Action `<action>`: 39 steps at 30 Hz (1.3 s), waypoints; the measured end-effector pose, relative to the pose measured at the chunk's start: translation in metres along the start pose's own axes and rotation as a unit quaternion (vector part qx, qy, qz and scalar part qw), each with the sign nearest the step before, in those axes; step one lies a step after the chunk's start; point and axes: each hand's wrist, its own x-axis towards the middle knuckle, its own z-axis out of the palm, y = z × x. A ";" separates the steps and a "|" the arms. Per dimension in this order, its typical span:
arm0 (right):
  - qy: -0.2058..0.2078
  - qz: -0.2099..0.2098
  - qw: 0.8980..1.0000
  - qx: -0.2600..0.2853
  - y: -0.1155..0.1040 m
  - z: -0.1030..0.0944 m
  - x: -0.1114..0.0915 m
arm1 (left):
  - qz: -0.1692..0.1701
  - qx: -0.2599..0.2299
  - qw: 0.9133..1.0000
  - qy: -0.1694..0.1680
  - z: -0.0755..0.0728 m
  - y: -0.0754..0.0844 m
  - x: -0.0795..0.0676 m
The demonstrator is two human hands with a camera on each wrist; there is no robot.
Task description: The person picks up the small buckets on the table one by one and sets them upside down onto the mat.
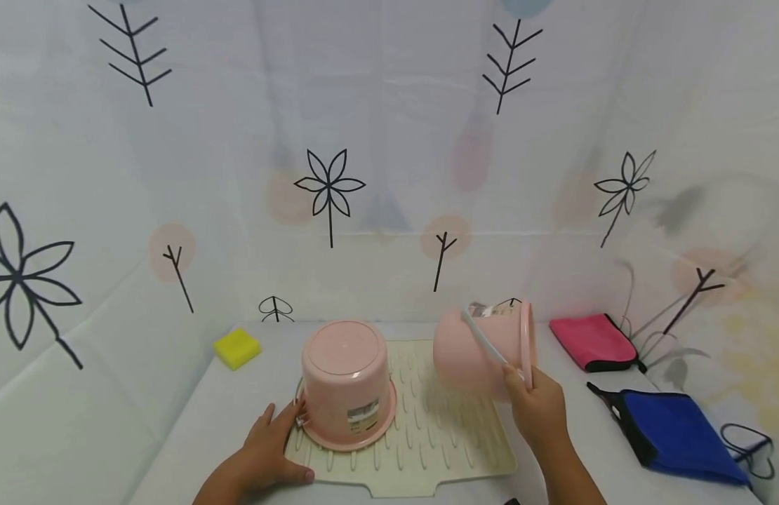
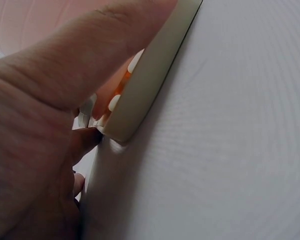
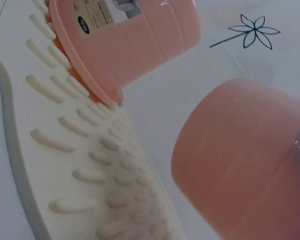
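A pink bucket [image 1: 345,365] with a paper label stands upside down on the left part of a cream ridged draining tray [image 1: 455,438]. At the tray's left edge, beside this bucket, lies my left hand [image 1: 263,452] with its fingers spread; in the left wrist view the thumb [image 2: 90,55] touches the tray's side. My right hand [image 1: 541,410] grips a second pink bucket [image 1: 471,354] at its rim. That bucket is held on its side above the tray's right part, mouth to the right, with a pale handle [image 1: 484,340] across it. Its base [image 3: 230,160] fills the lower right wrist view.
A yellow sponge [image 1: 236,348] lies at the back left of the white table [image 1: 187,435]. At the right are a folded pink cloth [image 1: 591,340] and a blue one [image 1: 674,431], both black-edged. A patterned white curtain [image 1: 389,140] hangs behind.
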 end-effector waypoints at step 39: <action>-0.111 0.138 0.958 0.226 0.025 0.006 -0.012 | 0.039 -0.064 0.997 -0.024 -0.018 -0.003 -0.005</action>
